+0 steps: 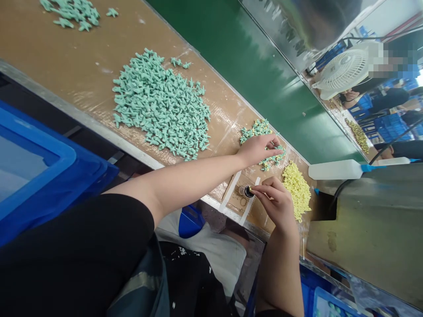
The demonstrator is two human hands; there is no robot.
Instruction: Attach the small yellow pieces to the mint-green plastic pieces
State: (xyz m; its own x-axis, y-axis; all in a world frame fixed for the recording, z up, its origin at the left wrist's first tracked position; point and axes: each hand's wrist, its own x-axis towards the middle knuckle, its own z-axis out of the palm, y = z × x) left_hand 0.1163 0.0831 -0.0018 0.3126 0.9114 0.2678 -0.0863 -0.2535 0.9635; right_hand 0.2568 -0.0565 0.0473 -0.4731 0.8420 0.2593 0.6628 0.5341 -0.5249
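My left hand (259, 149) reaches over a small pile of green star-shaped pieces with yellow bits on them (257, 127). Its fingers are apart, and I make out nothing held between them. Closer to me, my right hand (276, 200) pinches a small yellow piece (251, 188) at the mouth of a little jar (243, 190) with a dark opening. Whether the piece touches what is inside is too small to tell. Right of that hand lies a heap of small yellow pieces (297, 189). A large heap of plain green star-shaped pieces (161, 105) spreads to the left.
More green stars (74, 13) lie at the far left of the brown worktop (82, 57). White tape strips (230, 191) run beside the jar. A white bottle (335, 169) lies near a metal box (370, 220). Blue crates (36, 154), a fan (343, 70) and other people stand around.
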